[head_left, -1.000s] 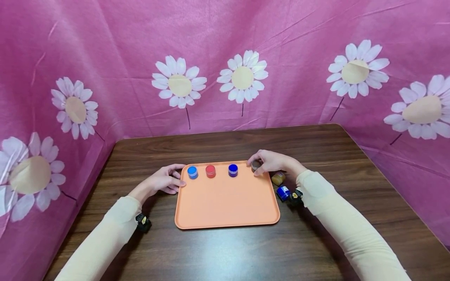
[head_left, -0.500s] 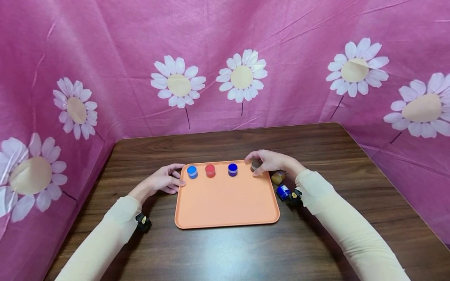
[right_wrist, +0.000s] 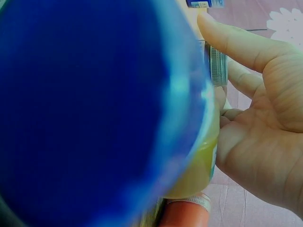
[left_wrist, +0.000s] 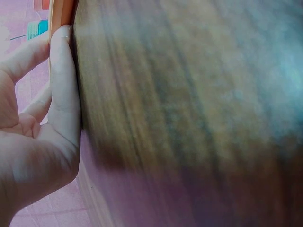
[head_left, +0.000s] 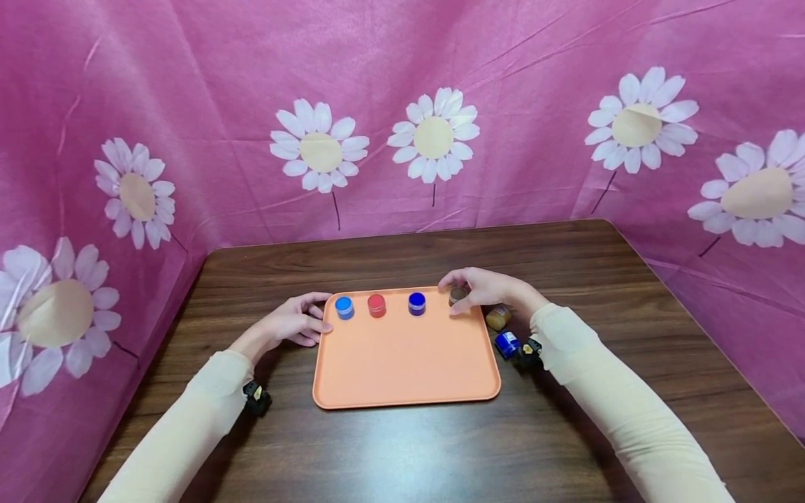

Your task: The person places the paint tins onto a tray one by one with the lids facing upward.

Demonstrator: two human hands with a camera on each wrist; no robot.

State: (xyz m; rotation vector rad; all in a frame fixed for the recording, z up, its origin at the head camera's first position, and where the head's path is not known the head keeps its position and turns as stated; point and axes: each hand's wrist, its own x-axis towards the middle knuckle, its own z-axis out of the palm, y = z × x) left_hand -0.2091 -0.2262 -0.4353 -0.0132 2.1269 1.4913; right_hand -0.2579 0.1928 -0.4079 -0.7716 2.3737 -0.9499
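My right hand (head_left: 481,288) pinches a small paint jar (head_left: 458,297) with dark brown contents at the tray's far right corner. Its clear ridged lid (right_wrist: 218,66) shows between thumb and fingers in the right wrist view. An orange tray (head_left: 409,363) lies on the table, carrying a light blue jar (head_left: 344,308), a red jar (head_left: 376,306) and a dark blue jar (head_left: 416,304) along its far side. At the left rim my left hand (head_left: 289,323) rests with its thumb straight along the edge, also seen in the left wrist view.
Right of the tray lie a yellow jar (head_left: 498,318) and a blue jar (head_left: 506,344), under my right wrist. An orange jar (right_wrist: 184,213) appears low in the right wrist view. The brown wooden table (head_left: 402,454) meets a pink flowered cloth (head_left: 377,63) behind.
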